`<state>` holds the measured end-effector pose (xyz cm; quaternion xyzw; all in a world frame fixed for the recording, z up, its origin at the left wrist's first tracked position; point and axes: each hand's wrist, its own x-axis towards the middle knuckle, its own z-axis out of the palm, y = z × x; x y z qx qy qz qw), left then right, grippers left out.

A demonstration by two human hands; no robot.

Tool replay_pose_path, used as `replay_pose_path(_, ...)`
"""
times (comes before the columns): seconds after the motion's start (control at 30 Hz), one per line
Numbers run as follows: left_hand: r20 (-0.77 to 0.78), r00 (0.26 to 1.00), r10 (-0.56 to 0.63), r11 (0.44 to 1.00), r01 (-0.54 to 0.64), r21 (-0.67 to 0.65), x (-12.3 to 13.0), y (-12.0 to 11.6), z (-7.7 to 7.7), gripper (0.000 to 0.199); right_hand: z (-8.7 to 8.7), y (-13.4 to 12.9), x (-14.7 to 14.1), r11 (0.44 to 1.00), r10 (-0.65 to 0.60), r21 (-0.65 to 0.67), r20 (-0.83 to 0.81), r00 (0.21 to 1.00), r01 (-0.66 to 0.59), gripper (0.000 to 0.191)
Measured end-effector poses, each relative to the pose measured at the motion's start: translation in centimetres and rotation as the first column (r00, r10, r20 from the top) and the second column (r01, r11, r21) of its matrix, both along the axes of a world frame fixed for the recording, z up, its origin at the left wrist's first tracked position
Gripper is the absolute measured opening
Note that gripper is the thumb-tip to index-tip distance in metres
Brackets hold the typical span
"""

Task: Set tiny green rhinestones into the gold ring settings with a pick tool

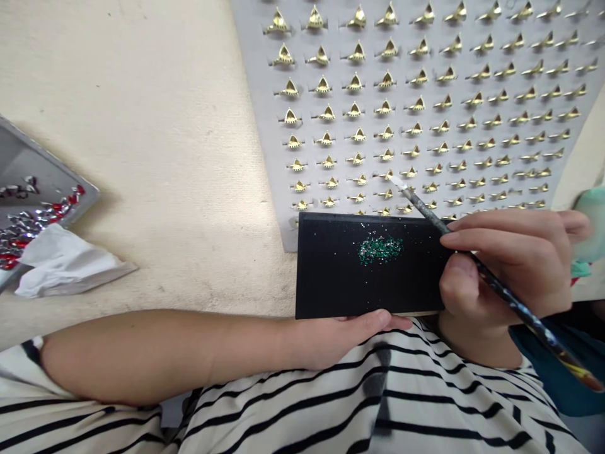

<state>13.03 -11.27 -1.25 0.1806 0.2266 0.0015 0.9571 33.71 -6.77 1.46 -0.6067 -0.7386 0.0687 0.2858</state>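
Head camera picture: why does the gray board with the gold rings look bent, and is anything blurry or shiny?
In the head view, the gray board seems to lean and bend toward the edges, as through a wide lens. The gold rings glint softly, the stick blurs toward its lower end, and a soft shadow falls beside the metal tray.

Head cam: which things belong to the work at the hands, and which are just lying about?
In use: right hand holding a slim black speckled stick; left hand gripping a black rectangular board bearing tiny green stones; probably the gold triangular metal settings on a grey pad.

Lying about: grey tray of red and silver stones; crumpled white tissue.
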Motion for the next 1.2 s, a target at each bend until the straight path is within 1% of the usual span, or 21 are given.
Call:
replay_pose_path(0.1, -0.004, 1.0, 0.0, 1.0, 0.0, -0.005, -0.03, 0.09, 0.0, 0.067, -0.16, 0.03, 0.07, 0.996, 0.06, 0.066, -0.003, 0.998, -0.06, 0.025)
replay_pose_path(0.23, 0.016, 0.999, -0.037, 0.999, 0.038, -0.031, -0.06, 0.21, 0.05, 0.068, 0.14, -0.05, -0.22, 0.999, 0.042, 0.026, 0.016, 0.999, -0.042, 0.024)
replay_pose_path(0.3, 0.021, 0.999, -0.033, 0.998, 0.034, -0.045, -0.05, 0.2, 0.05, 0.07, 0.35, -0.1, -0.41, 0.999, 0.031, 0.019, 0.041, 0.999, -0.032, 0.023)
replay_pose_path(0.4, 0.017, 1.0, -0.018, 0.999, 0.019, -0.038, -0.04, 0.05, -0.03, 0.07, 0.43, -0.12, -0.46, 1.0, 0.016, -0.028, 0.067, 0.998, -0.014, 0.023)
replay_pose_path(0.53, 0.015, 0.999, -0.03, 0.997, 0.031, -0.065, 0.01, -0.23, -0.14, 0.07, 0.17, 0.0, -0.1, 0.998, 0.056, 0.023, 0.009, 0.998, -0.056, 0.024)
replay_pose_path(0.7, 0.018, 0.999, -0.027, 0.996, 0.029, -0.08, 0.12, -0.23, -0.07, 0.071, -0.03, 0.21, 0.21, 0.995, 0.093, 0.032, 0.015, 0.996, -0.093, 0.026)
replay_pose_path(0.9, 0.015, 0.998, -0.055, 0.993, 0.056, -0.108, 0.17, -0.12, -0.09, 0.07, -0.12, 0.2, 0.14, 0.995, 0.092, 0.04, 0.013, 0.996, -0.093, 0.027)
replay_pose_path(1.07, 0.021, 0.999, -0.041, 0.995, 0.043, -0.09, 0.04, -0.16, -0.13, 0.072, -0.08, 0.18, 0.01, 0.996, 0.082, 0.046, -0.006, 0.997, -0.081, 0.024)
replay_pose_path(1.2, 0.01, 0.999, -0.047, 0.995, 0.048, -0.082, 0.01, 0.1, 0.1, 0.07, -0.4, 0.28, -0.11, 0.995, 0.06, 0.076, -0.027, 0.998, -0.057, 0.022)
